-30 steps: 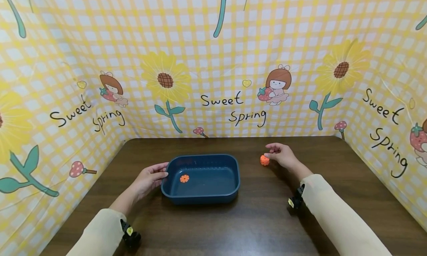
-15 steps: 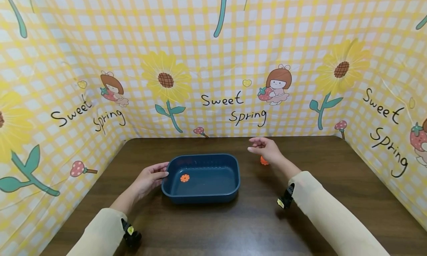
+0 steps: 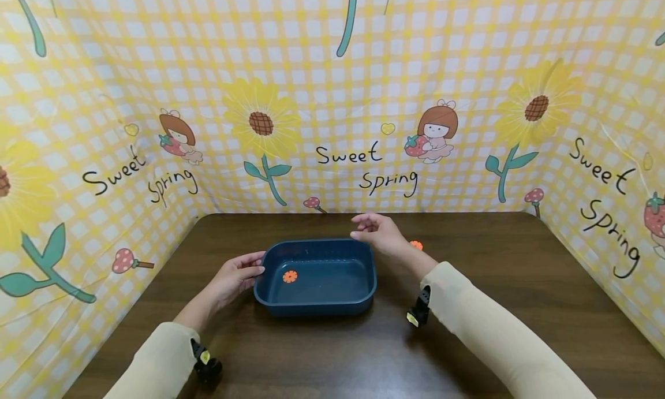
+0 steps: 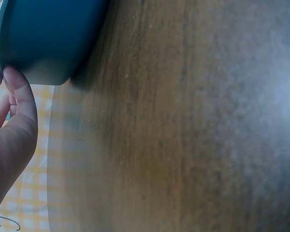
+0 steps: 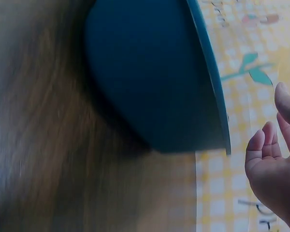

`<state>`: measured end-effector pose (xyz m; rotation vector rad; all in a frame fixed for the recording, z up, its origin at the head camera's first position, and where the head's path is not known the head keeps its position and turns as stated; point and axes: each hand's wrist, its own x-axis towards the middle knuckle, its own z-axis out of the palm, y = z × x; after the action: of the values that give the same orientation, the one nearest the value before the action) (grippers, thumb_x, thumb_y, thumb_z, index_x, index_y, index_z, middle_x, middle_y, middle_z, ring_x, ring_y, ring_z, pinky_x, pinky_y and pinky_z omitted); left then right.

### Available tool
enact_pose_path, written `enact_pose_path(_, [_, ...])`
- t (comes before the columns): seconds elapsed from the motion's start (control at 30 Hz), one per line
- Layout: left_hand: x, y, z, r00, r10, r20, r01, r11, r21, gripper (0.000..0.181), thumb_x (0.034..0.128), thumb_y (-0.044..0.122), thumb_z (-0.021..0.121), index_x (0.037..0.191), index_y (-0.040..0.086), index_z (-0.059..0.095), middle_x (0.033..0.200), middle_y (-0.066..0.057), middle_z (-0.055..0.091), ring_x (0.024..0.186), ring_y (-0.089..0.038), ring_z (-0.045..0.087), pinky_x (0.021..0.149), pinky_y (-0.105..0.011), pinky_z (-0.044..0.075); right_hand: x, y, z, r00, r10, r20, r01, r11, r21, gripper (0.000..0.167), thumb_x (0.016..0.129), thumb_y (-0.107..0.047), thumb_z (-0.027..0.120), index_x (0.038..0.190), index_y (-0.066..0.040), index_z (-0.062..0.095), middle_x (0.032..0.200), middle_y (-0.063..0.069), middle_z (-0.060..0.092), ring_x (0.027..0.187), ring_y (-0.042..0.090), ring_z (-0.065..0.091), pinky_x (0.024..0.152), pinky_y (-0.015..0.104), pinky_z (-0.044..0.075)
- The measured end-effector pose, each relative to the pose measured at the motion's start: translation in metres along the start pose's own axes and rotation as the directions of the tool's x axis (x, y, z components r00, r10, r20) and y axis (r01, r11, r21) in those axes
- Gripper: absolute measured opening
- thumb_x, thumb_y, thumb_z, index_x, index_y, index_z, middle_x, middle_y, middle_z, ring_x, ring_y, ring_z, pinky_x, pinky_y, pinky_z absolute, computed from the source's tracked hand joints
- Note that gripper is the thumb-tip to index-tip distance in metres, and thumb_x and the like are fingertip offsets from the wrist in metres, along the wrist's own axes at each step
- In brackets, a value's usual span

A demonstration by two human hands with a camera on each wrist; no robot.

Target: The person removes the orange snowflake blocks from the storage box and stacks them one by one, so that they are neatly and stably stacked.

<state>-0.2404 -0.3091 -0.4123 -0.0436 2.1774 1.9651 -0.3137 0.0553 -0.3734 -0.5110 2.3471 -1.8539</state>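
A dark blue rectangular basin (image 3: 322,311) sits on the brown table. At its left end my left hand (image 3: 232,280) pinches the rim between thumb and fingers; the left wrist view shows the thumb (image 4: 20,87) against the wall. Inside the basin, toward the left, lies a small orange flower-shaped piece (image 3: 290,276). My right hand (image 3: 383,236) hovers by the far right corner of the basin, fingers loosely bent and thumb apart, with nothing seen between them. Behind the right wrist, an orange scalloped piece (image 3: 416,245) rests on the table, partly hidden by the arm.
A yellow checked cloth (image 3: 332,99) with printed sunflowers and lettering hangs at the back and both sides of the table (image 3: 332,358). Each wrist carries a black camera, one (image 3: 208,367) on the left and one (image 3: 418,308) on the right.
My right hand has let go of the orange scalloped piece on the table and moved left to the basin's corner. The left hand still holds the rim.
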Motion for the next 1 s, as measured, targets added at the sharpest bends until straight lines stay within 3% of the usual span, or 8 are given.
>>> enact_pose_path(0.13, [0.0,0.0,-0.001,1.0,0.003,0.003,-0.003,1.0,0.0,0.055,0.0971,0.011,0.06,0.146,-0.002,0.039,0.113,-0.009,0.051,0.099,-0.018,0.056,0.082,-0.028,0.053,0.002,-0.006,0.019,0.999,0.002,0.036,-0.003,1.0,0.011,0.029,0.087,-0.01,0.074,0.115,-0.008,0.067,0.1,0.01,0.058,0.087,0.024,0.054,0.082,0.043,0.05])
enact_pose_path(0.43, [-0.001,-0.002,-0.001,1.0,0.007,0.007,-0.007,1.0,-0.012,0.055,0.0971,0.01,0.06,0.146,-0.003,0.038,0.112,-0.008,0.051,0.097,-0.016,0.056,0.082,-0.028,0.053,0.006,-0.014,0.064,0.99,-0.028,0.139,0.031,0.999,-0.017,0.03,0.087,-0.014,0.075,0.115,-0.009,0.067,0.104,0.014,0.059,0.087,0.023,0.054,0.072,0.028,0.049])
enact_pose_path(0.6, [-0.001,-0.002,-0.001,1.0,0.014,0.011,-0.014,1.0,-0.006,0.055,0.0972,0.011,0.06,0.146,-0.003,0.038,0.112,-0.009,0.051,0.097,-0.015,0.056,0.082,-0.027,0.053,0.008,-0.017,0.086,0.981,-0.031,0.192,0.033,0.999,-0.003,0.034,0.087,-0.014,0.074,0.118,-0.002,0.065,0.107,0.017,0.059,0.087,0.022,0.053,0.072,0.027,0.048])
enact_pose_path(0.83, [0.0,-0.003,-0.001,1.0,0.015,0.01,-0.015,1.0,-0.004,0.055,0.0963,0.011,0.061,0.145,-0.004,0.039,0.111,-0.009,0.051,0.096,-0.015,0.057,0.083,-0.028,0.053,0.012,-0.016,0.111,0.976,-0.007,0.216,0.015,0.999,-0.035,0.032,0.085,-0.015,0.076,0.114,-0.006,0.067,0.102,0.008,0.06,0.087,0.019,0.054,0.073,0.026,0.049])
enact_pose_path(1.0, [0.0,-0.002,0.0,1.0,0.018,0.016,-0.018,1.0,-0.003,0.054,0.0963,0.011,0.061,0.144,-0.004,0.04,0.113,-0.011,0.052,0.098,-0.018,0.058,0.085,-0.03,0.053,0.016,-0.014,0.123,0.973,0.002,0.231,0.012,0.998,-0.061,0.03,0.086,-0.014,0.076,0.113,-0.006,0.067,0.104,0.011,0.061,0.087,0.019,0.054,0.075,0.026,0.05])
